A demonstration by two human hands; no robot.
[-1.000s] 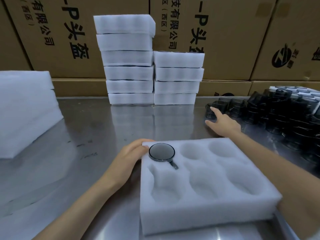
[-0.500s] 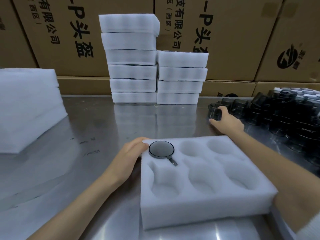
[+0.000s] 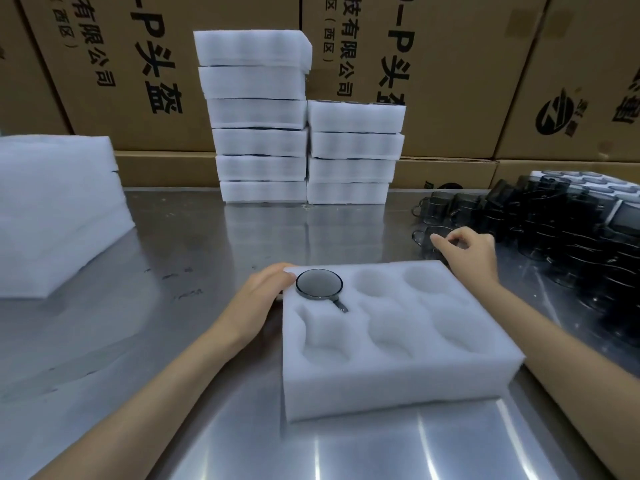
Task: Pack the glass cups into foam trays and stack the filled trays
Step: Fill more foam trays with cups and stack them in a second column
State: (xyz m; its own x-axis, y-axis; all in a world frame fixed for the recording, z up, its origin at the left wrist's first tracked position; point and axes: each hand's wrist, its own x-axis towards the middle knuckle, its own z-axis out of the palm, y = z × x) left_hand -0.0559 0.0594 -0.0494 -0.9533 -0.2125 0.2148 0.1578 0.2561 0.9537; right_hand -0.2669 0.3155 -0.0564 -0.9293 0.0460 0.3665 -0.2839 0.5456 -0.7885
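Note:
A white foam tray with several round pockets lies in front of me on the steel table. One dark glass cup sits in its far-left pocket, handle pointing toward me. My left hand rests against the tray's far-left corner. My right hand is just beyond the tray's far-right corner, fingers curled around a dark glass cup standing on the table at the near edge of a heap of dark cups.
Two stacks of filled foam trays stand at the back middle. A pile of foam sheets lies at the left. Cardboard boxes wall off the back of the steel table.
My right hand reached farther to the cup heap and closed its fingers around the nearest cup. My left hand stayed at the tray corner.

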